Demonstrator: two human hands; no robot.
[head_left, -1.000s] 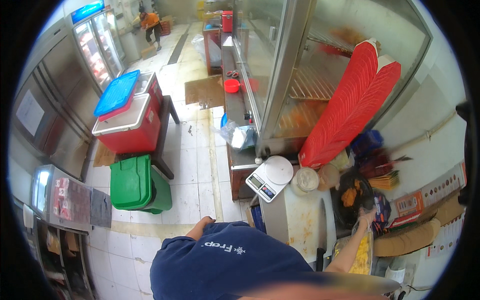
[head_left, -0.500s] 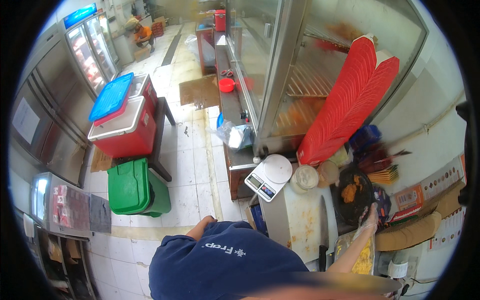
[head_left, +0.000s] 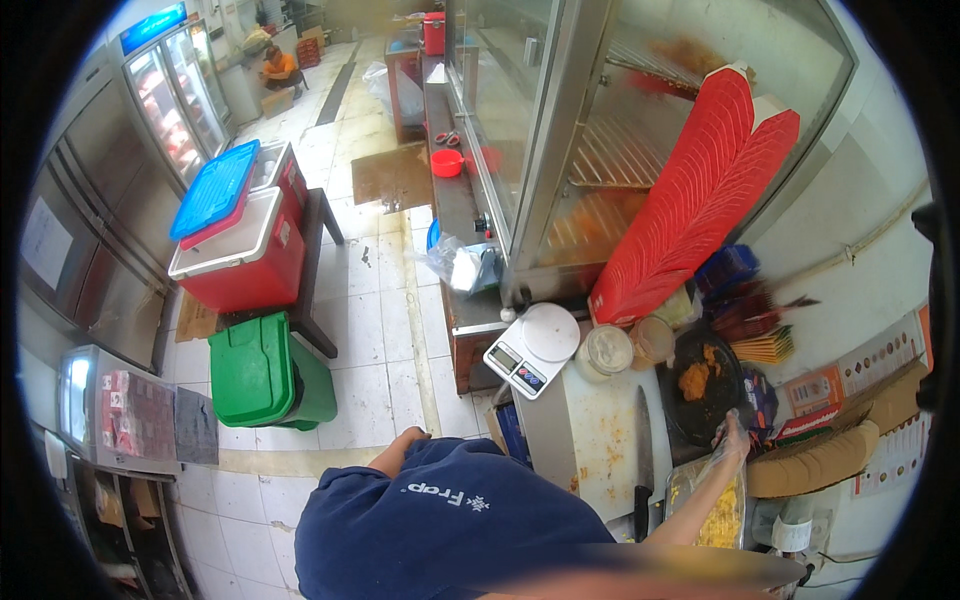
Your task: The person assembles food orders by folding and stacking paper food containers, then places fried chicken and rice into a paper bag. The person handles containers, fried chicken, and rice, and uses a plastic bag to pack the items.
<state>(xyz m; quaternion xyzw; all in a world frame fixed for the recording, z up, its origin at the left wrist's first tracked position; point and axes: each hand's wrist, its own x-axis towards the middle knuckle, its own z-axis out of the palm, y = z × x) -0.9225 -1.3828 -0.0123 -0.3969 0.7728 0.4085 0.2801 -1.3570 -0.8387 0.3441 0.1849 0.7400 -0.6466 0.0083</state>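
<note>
R hand [head_left: 733, 438] is held by pan [head_left: 705, 418] twd bench [head_left: 548, 440] R edge, L hand [head_left: 408, 438] off L edge; grips can't be told.

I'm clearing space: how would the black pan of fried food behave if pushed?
The black pan would probably stay stiff, as its round rim keeps an even curve. The fried pieces inside look loose, so they might slide. Its broad shape suggests it probably won't tip easily.

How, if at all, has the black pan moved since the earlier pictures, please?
No, not visibly: the black pan keeps its place just right of the white cutting board.
</note>
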